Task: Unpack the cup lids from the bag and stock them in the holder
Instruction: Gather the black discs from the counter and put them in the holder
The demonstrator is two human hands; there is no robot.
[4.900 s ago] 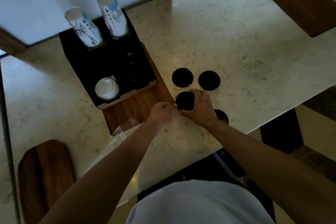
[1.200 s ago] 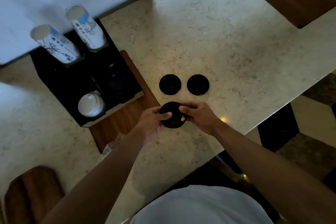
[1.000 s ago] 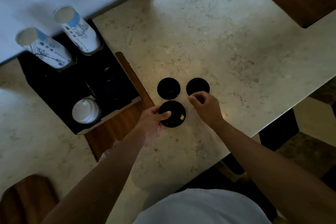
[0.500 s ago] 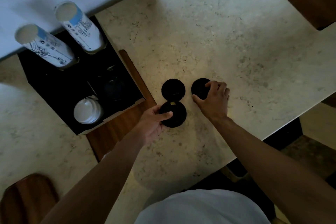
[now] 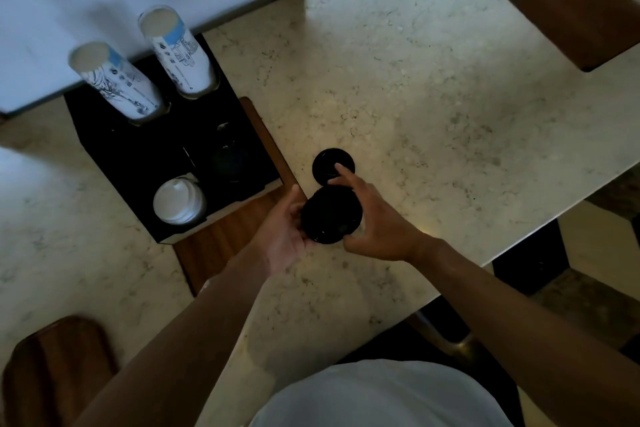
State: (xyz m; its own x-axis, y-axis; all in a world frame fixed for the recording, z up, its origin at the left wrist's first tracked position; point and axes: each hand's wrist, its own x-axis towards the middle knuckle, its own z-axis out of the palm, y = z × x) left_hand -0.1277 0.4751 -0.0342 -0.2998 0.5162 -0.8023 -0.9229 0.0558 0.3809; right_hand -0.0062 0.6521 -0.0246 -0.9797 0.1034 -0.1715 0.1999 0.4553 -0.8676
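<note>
- Holding the stack of black lids (image 5: pixel 330 215) between your left hand (image 5: pixel 282 230) and right hand (image 5: pixel 375 222), both closed on its rim.
- Last loose lid (image 5: pixel 333 166) lies flat just beyond; right fingertips nearest.
- Holder (image 5: pixel 166 156) sits to your left.

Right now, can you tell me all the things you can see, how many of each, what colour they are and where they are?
Countertop: one, pale marbled stone, under everything.
Holder: one, black, at the left.
Cup stacks: two, white with blue print, at the holder's back.
White lids: one stack, in the holder's front left slot.
Black lid stack: one, held between both hands above the countertop.
Loose black lid: one, on the countertop just beyond the hands.
Wooden boards: four brown ones, at the far right, under the holder and at the near left.
Left hand: grips the stack's left edge.
Right hand: grips its right edge.
</note>
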